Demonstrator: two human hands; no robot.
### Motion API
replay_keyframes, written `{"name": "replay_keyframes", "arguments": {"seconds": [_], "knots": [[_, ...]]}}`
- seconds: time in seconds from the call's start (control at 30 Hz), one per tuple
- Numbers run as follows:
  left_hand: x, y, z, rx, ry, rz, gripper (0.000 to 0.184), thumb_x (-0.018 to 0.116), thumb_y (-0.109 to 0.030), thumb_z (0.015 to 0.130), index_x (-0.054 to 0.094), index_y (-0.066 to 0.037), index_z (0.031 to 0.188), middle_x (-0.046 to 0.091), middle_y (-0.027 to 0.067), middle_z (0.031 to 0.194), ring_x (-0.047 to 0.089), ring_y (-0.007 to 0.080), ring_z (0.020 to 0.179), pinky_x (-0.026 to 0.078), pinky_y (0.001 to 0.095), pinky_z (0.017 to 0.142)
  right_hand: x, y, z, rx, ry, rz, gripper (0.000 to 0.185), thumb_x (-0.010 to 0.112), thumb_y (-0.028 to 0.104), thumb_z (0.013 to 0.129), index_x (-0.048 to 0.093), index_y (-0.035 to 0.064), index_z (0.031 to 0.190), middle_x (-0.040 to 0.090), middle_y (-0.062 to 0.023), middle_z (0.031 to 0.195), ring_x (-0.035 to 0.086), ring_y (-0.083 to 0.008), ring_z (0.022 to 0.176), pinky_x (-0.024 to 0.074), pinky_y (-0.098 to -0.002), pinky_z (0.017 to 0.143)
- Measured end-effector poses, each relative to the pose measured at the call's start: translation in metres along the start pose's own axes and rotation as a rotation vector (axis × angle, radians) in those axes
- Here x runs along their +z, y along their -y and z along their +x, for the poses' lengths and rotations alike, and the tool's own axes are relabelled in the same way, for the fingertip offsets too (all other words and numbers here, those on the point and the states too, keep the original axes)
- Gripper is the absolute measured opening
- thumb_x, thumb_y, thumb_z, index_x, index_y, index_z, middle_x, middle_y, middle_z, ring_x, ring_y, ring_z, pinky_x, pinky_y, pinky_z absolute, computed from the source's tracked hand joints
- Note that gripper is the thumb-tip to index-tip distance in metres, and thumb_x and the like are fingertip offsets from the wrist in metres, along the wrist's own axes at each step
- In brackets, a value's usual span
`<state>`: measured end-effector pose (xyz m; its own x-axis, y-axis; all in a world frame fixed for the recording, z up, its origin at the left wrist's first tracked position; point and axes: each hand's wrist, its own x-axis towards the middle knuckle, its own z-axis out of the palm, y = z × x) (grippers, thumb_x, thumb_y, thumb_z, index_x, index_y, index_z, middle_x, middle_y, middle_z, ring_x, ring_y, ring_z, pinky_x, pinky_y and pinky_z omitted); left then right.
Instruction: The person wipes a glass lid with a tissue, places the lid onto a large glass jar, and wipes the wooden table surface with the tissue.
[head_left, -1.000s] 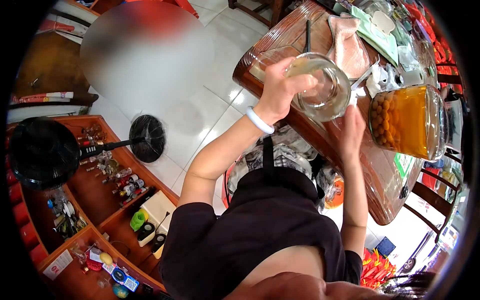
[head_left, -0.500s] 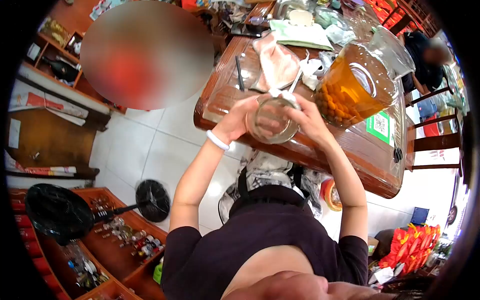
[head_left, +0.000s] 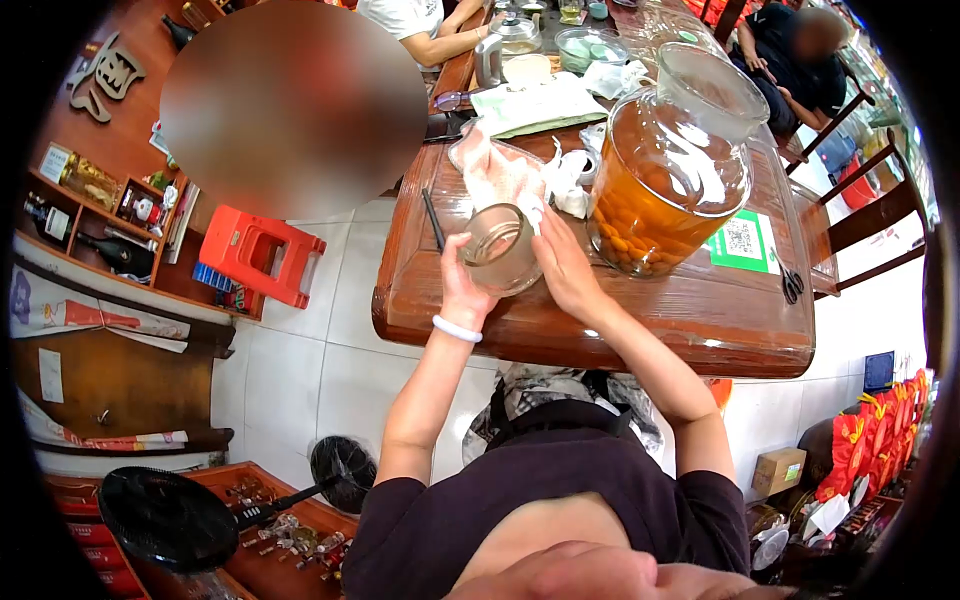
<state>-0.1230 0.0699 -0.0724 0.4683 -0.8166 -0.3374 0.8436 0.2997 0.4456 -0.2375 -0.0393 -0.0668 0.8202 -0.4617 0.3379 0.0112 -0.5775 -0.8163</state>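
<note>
My left hand [head_left: 464,292] grips a clear glass jar [head_left: 503,262] from the side, above the table's near edge. The jar is tilted, its round mouth facing away from me. My right hand [head_left: 572,272] is at the jar's right side, fingers long and close together, with a bit of white tissue [head_left: 536,213] at the fingertips. Just beyond the jar lies a pink-and-white cloth [head_left: 493,165], crumpled white tissue [head_left: 571,185] beside it. A large glass jar [head_left: 668,190] of amber liquid and orange fruit stands to the right of my right hand.
On the wooden table [head_left: 660,325] are a black stick-like item [head_left: 433,220], a green card with a QR code [head_left: 744,241], scissors [head_left: 792,284] and a green cloth [head_left: 535,104]. A red stool [head_left: 262,252] and a black fan [head_left: 168,518] stand left. People sit beyond.
My right hand has gone from the small jar's rim to its right side, fingers straighter. The left hand still holds the jar, now tipped differently. The whole view has shifted.
</note>
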Motion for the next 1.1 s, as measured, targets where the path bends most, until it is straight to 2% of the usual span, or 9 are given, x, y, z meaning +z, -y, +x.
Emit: {"name": "replay_keyframes", "arguments": {"seconds": [0.13, 0.33, 0.43, 0.53, 0.6, 0.63, 0.67, 0.73, 1.1], "knots": [[0.01, 0.015, -0.001, -0.031, -0.08, -0.022, 0.048, 0.05, -0.034, 0.072, 0.053, -0.004, 0.109, 0.056, 0.0134, 0.108, 0.052, 0.0279, 0.099, 0.042, 0.0432, 0.085, 0.001, -0.001, -0.023, -0.026, -0.136, -0.19, 0.049, 0.038, 0.019, 0.089, 0.025, -0.0032, 0.131, 0.027, -0.0238, 0.135, 0.025, -0.0346, 0.126, 0.0181, -0.0414, 0.103], [0.014, 0.021, -0.002, 0.007, -0.072, -0.017, 0.05, 0.049, -0.033, 0.072, 0.049, -0.005, 0.114, 0.055, 0.0132, 0.11, 0.052, 0.0279, 0.101, 0.042, 0.0438, 0.086, -0.01, 0.0, -0.034, 0.007, -0.22, -0.016, 0.041, 0.048, 0.012, 0.085, 0.04, -0.0004, 0.124, 0.04, -0.0194, 0.128, 0.037, -0.033, 0.118, 0.0298, -0.0375, 0.097], [0.009, 0.024, -0.002, 0.004, -0.058, 0.001, 0.051, 0.049, -0.033, 0.073, 0.047, -0.005, 0.116, 0.054, 0.0133, 0.11, 0.052, 0.0286, 0.101, 0.042, 0.0442, 0.087, -0.015, 0.002, -0.039, 0.023, -0.28, 0.074, 0.03, 0.056, 0.007, 0.08, 0.053, -0.0001, 0.109, 0.051, -0.017, 0.114, 0.046, -0.0285, 0.107, 0.0428, -0.0324, 0.082], [0.008, 0.025, -0.005, 0.039, 0.004, 0.012, 0.053, 0.049, -0.034, 0.073, 0.047, -0.005, 0.116, 0.054, 0.014, 0.112, 0.051, 0.0295, 0.103, 0.041, 0.0448, 0.088, -0.025, -0.003, -0.041, 0.008, -0.267, 0.074, 0.028, 0.056, 0.003, 0.08, 0.054, 0.0, 0.108, 0.056, -0.0133, 0.108, 0.052, -0.0216, 0.101, 0.0427, -0.029, 0.082], [0.014, 0.023, -0.012, -0.016, 0.008, 0.002, 0.055, 0.05, -0.035, 0.072, 0.047, -0.004, 0.117, 0.053, 0.0145, 0.114, 0.05, 0.0297, 0.104, 0.04, 0.0454, 0.09, -0.033, 0.0, -0.041, 0.401, -0.245, 0.775, 0.022, 0.056, 0.008, 0.081, 0.059, -0.0033, 0.1, 0.057, -0.0102, 0.108, 0.05, -0.0189, 0.101, 0.0403, -0.0321, 0.085], [0.017, 0.022, -0.014, 0.037, -0.002, 0.068, 0.055, 0.05, -0.04, 0.071, 0.05, -0.006, 0.114, 0.053, 0.0115, 0.111, 0.049, 0.0285, 0.103, 0.04, 0.0472, 0.086, -0.038, 0.003, -0.037, 0.324, -0.293, 1.042, 0.026, 0.055, 0.01, 0.083, 0.056, -0.0042, 0.104, 0.058, -0.0067, 0.104, 0.051, -0.0154, 0.099, 0.0373, -0.0316, 0.089], [0.017, 0.022, -0.016, 0.031, 0.005, 0.067, 0.055, 0.05, -0.04, 0.071, 0.05, -0.006, 0.114, 0.053, 0.0115, 0.111, 0.049, 0.0285, 0.103, 0.04, 0.0472, 0.086, -0.052, 0.007, -0.039, 0.504, -0.289, 1.339, 0.026, 0.054, 0.012, 0.084, 0.054, -0.0038, 0.106, 0.058, -0.0062, 0.103, 0.051, -0.0149, 0.098, 0.0369, -0.0308, 0.089], [0.016, 0.021, -0.016, 0.037, -0.004, 0.078, 0.056, 0.051, -0.041, 0.07, 0.049, -0.007, 0.116, 0.051, 0.011, 0.113, 0.047, 0.0285, 0.105, 0.039, 0.0483, 0.087, -0.062, 0.004, -0.04, 0.431, -0.254, 1.554, 0.024, 0.053, 0.011, 0.085, 0.054, -0.0018, 0.105, 0.059, -0.005, 0.101, 0.052, -0.014, 0.095, 0.0387, -0.029, 0.085], [0.012, 0.034, -0.015, -0.137, 0.14, 0.07, 0.055, 0.05, -0.036, 0.074, 0.046, -0.002, 0.118, 0.055, 0.0146, 0.11, 0.054, 0.0288, 0.1, 0.044, 0.0444, 0.086, -0.042, 0.009, -0.011, 0.254, -0.307, 0.55, 0.015, 0.056, 0.009, 0.083, 0.057, -0.0031, 0.093, 0.058, -0.0001, 0.086, 0.049, -0.0062, 0.075, 0.0396, -0.0202, 0.068]]}}
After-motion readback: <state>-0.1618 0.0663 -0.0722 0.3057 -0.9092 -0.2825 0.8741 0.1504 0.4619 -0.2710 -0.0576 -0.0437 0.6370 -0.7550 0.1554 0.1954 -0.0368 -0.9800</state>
